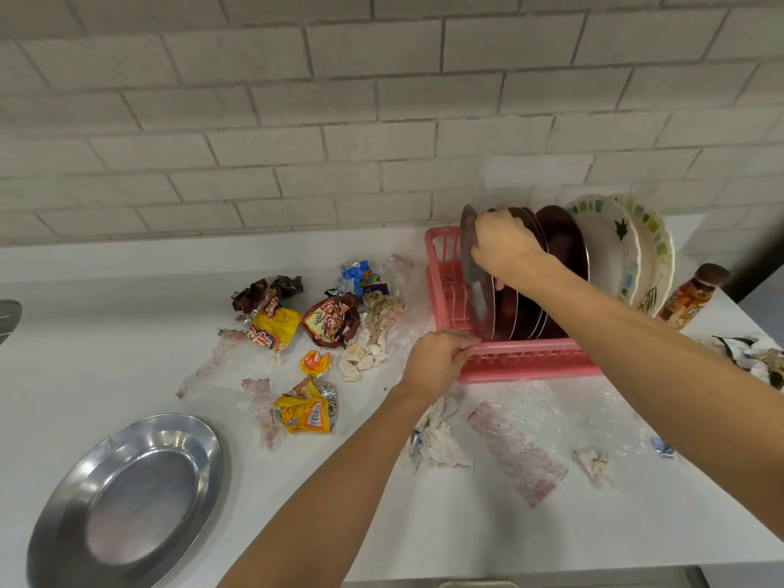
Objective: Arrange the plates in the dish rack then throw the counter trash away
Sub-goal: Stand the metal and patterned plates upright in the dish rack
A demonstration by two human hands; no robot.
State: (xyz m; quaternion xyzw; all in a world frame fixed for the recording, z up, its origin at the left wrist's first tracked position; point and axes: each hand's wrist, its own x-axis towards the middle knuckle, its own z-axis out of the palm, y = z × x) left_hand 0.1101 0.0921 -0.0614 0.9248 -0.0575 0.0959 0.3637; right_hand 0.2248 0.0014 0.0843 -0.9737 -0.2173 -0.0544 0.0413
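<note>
One loose steel plate (pixel 127 498); left hand (pixel 437 360) grips rack (pixel 530 358); right hand (pixel 505 244) grips racked plate (pixel 477 303).

Person, two limbs: left forearm (pixel 339 481) and right forearm (pixel 636 333) bare throughout visible length, ending in bare left grip (pixel 437 362) and right grip (pixel 505 248).

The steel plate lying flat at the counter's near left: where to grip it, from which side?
Take the steel plate by its broad rim at the right edge, coming from the dish rack side. It lies flat and face up, so likely only the flared rim offers a pinch: thumb on top, fingers slid beneath.
</note>
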